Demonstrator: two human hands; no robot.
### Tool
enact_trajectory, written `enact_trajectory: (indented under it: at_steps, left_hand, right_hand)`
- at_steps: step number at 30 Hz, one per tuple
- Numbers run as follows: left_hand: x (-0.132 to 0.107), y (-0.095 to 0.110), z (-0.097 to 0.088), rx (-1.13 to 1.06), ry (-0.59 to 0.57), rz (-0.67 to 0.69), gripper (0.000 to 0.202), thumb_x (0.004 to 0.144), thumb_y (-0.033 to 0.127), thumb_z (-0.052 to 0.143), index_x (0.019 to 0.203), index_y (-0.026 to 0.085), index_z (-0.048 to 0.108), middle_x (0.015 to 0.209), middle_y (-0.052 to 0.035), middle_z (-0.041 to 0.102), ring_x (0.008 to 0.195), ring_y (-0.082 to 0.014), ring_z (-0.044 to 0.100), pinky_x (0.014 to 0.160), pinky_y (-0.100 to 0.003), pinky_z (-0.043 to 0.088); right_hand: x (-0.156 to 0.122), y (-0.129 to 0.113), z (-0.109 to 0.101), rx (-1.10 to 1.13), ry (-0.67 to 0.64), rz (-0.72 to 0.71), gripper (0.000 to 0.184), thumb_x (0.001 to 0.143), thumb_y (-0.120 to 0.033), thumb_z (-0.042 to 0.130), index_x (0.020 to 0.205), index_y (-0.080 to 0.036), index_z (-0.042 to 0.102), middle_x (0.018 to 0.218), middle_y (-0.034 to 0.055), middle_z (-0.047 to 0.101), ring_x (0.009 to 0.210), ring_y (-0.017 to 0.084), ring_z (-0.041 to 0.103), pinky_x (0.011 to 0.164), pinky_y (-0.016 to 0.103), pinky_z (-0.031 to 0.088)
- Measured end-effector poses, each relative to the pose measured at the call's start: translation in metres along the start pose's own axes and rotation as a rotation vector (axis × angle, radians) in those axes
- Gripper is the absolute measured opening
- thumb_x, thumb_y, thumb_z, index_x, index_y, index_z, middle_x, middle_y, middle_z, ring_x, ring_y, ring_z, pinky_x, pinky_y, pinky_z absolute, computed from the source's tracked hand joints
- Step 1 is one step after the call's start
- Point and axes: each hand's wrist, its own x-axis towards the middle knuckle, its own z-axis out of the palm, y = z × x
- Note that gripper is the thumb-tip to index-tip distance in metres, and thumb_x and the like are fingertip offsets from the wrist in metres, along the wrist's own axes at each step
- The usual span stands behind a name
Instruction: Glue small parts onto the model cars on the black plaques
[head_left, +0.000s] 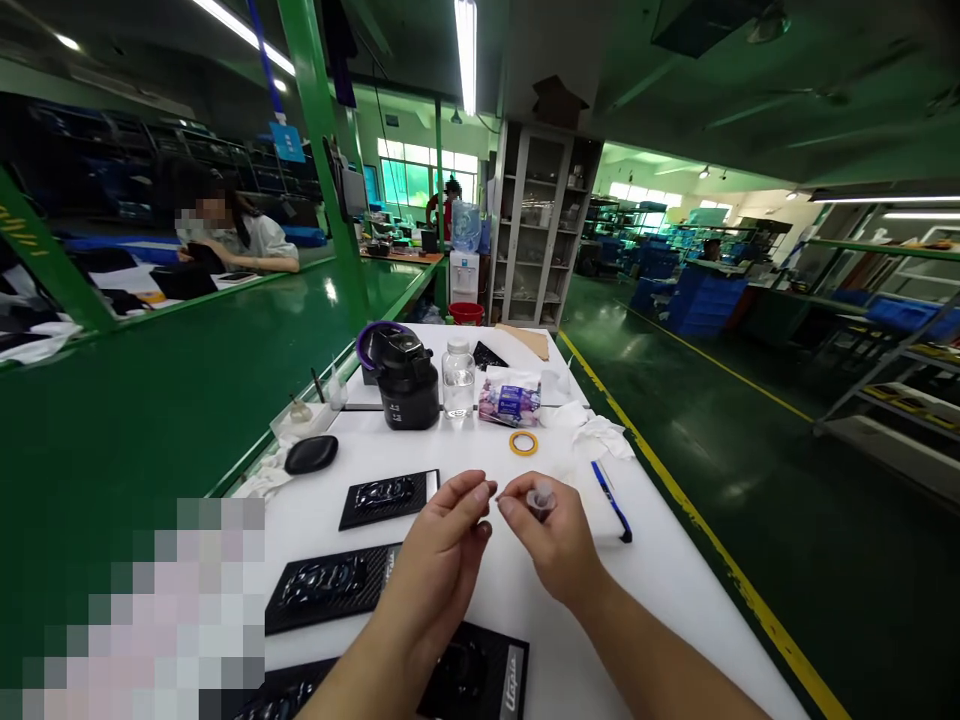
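My left hand (pixel 450 530) is closed in a pinch over the middle of the white table, thumb against forefinger. Anything between those fingertips is too small to make out. Facing it, almost touching, my right hand (pixel 551 540) is curled around a small translucent plastic tube (pixel 540 500) whose round open end points up. Black carbon-patterned panels lie to the left and below: one (pixel 386 497) beyond my left hand, another (pixel 330 588) beside my left wrist, and one with silver lettering (pixel 514 680) between my forearms. Glossy raised shapes cover their middles.
Behind my hands stand a black jug (pixel 409 385), a clear bottle (pixel 458 380) and a tissue pack (pixel 510 398). A yellow tape roll (pixel 523 443), a blue pen (pixel 611 500), crumpled tissues (pixel 600 435) and a black oval case (pixel 311 455) lie around. Another person (pixel 247 235) sits far left.
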Motion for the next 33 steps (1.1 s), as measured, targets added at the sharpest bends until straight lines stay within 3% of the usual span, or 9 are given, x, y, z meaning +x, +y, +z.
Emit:
enact_trajectory:
  at_steps: [7,14,22,29,33]
  left_hand:
    - [-0.003,-0.003,0.004,-0.083,-0.039,-0.015,0.044,0.048,0.02,0.096,0.083,0.018,0.07,0.08,-0.0004,0.072,0.076,-0.0117,0.067,0.07,-0.021,0.053]
    - [0.001,-0.004,0.003,-0.059,-0.066,0.009,0.038,0.052,0.017,0.093,0.082,0.018,0.07,0.077,0.0012,0.071,0.069,-0.0116,0.065,0.06,-0.022,0.051]
    - [0.003,-0.005,0.004,-0.002,-0.037,0.041,0.042,0.047,0.019,0.095,0.08,0.018,0.069,0.077,0.0006,0.071,0.063,-0.013,0.062,0.051,-0.024,0.049]
    - [0.005,-0.008,0.002,0.11,-0.07,0.043,0.036,0.056,0.023,0.091,0.084,0.02,0.068,0.082,-0.0001,0.07,0.066,-0.0146,0.062,0.052,-0.025,0.047]
    - [0.006,0.001,-0.002,0.171,-0.062,0.075,0.034,0.062,0.028,0.086,0.092,0.022,0.07,0.1,-0.0023,0.071,0.083,-0.0151,0.062,0.065,-0.026,0.049]
  right_hand:
    - [0.0,0.006,0.009,0.22,-0.062,0.147,0.026,0.08,-0.038,0.07,0.081,-0.013,0.065,0.056,-0.0034,0.045,0.053,0.009,0.038,0.051,0.024,0.03]
    - [0.001,0.009,0.015,0.386,-0.036,0.238,0.026,0.077,-0.037,0.073,0.073,-0.014,0.062,0.05,-0.0042,0.045,0.048,0.008,0.037,0.049,0.023,0.03]
    - [0.003,0.01,0.017,0.501,-0.011,0.289,0.024,0.075,-0.035,0.072,0.073,-0.017,0.057,0.049,-0.0063,0.041,0.047,0.008,0.036,0.051,0.024,0.031]
    - [0.004,0.009,0.02,0.502,-0.025,0.323,0.025,0.073,-0.037,0.065,0.069,-0.019,0.049,0.048,-0.0073,0.037,0.047,0.009,0.034,0.052,0.025,0.032]
    - [0.008,0.008,0.012,0.357,-0.013,0.288,0.022,0.076,-0.038,0.06,0.072,-0.019,0.049,0.051,-0.0069,0.038,0.05,0.01,0.035,0.053,0.025,0.033]
